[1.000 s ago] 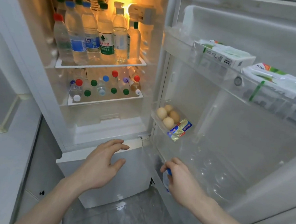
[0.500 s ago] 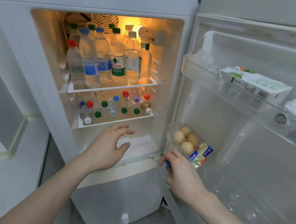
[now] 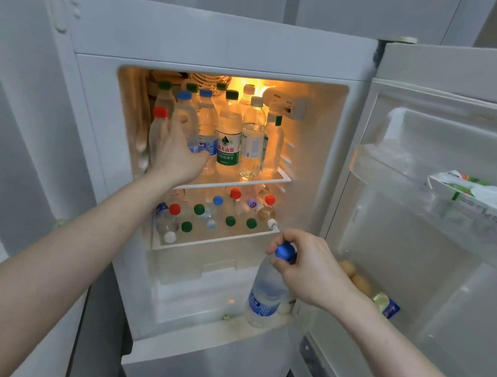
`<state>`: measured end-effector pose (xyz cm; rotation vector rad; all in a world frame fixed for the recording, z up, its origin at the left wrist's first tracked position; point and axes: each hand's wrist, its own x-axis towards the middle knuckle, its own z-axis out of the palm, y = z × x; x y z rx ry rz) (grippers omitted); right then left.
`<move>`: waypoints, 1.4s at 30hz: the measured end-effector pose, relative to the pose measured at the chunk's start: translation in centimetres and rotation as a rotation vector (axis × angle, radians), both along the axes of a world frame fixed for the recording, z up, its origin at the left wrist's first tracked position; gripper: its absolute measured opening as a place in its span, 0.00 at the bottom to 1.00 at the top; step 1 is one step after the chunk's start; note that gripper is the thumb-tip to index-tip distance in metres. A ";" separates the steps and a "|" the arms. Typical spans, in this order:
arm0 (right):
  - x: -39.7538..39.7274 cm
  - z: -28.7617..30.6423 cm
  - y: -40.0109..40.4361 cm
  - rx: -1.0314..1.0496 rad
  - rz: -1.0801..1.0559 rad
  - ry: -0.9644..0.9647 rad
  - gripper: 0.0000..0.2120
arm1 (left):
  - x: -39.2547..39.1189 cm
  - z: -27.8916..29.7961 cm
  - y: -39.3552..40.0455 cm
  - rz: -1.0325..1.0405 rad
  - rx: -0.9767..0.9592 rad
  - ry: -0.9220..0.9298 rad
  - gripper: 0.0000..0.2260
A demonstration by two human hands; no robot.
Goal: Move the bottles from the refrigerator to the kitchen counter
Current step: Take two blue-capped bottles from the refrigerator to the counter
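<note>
Many bottles: upright water bottles crowd the upper shelf (image 3: 277, 178) of the refrigerator (image 3: 216, 41); more lie capped-end out on the lower shelf (image 3: 218, 241).
Handling: full clear plastic, likely heavy, possibly slick if cold; grip the body or neck.
Left hand (image 3: 179, 154): fingers spread and curving around a blue-capped bottle (image 3: 187, 117) on the upper shelf; a closed grip is not evident.
Right hand (image 3: 309, 266): pinches the neck of a blue-cap water bottle (image 3: 264, 295), hanging below the lower shelf.

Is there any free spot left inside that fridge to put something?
Free: the floor under the lower shelf, left of the hanging bottle. Crowded: the upper shelf and lower shelf, full of bottles.
</note>
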<state>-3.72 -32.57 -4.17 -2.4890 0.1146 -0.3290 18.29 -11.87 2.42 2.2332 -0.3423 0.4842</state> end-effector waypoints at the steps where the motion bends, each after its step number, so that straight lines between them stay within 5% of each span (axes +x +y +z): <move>1: 0.3 0.2 0.3 -0.002 0.003 0.007 0.09 | 1.1 0.2 -0.2 0.023 -0.001 0.006 0.38; 10: 1.5 1.0 0.6 -0.043 -0.016 0.046 0.10 | 6.1 2.3 -2.7 0.206 -0.016 0.044 0.44; 18: 2.1 0.8 -0.3 -0.008 -0.049 0.054 0.09 | 7.9 0.6 -2.4 0.276 -0.078 -0.035 0.32; 29: 3.0 0.6 0.8 0.052 -0.046 0.009 0.08 | 0.0 -1.4 -0.3 -0.091 -0.114 -0.275 0.24; 42: 3.8 0.4 4.1 0.099 0.129 0.037 0.11 | -14.9 -7.2 8.9 -0.277 -0.330 0.174 0.23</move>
